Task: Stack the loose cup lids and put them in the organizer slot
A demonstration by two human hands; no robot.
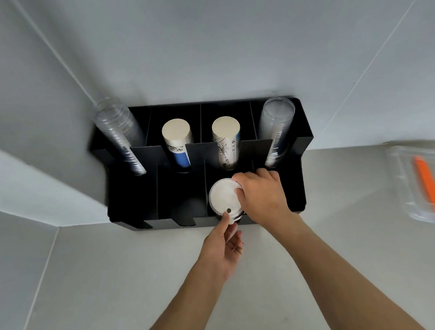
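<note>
A stack of white cup lids (223,197) sits in the third front slot of a black organizer (132,194). Only the top lid shows fully, with a small round hole near its front edge. My right hand (261,195) grips the stack's right and rear rim from above. My left hand (225,245) reaches up from the counter, its thumb and forefinger pinching the stack's front edge at the slot's opening. The lower lids are mostly hidden inside the slot.
The organizer's rear row holds clear plastic cups (119,137) at the left, paper cups (176,139) and more paper cups (226,139) in the middle, and clear cups (276,129) at the right. A clear box with an orange tool (429,186) lies on the counter, right.
</note>
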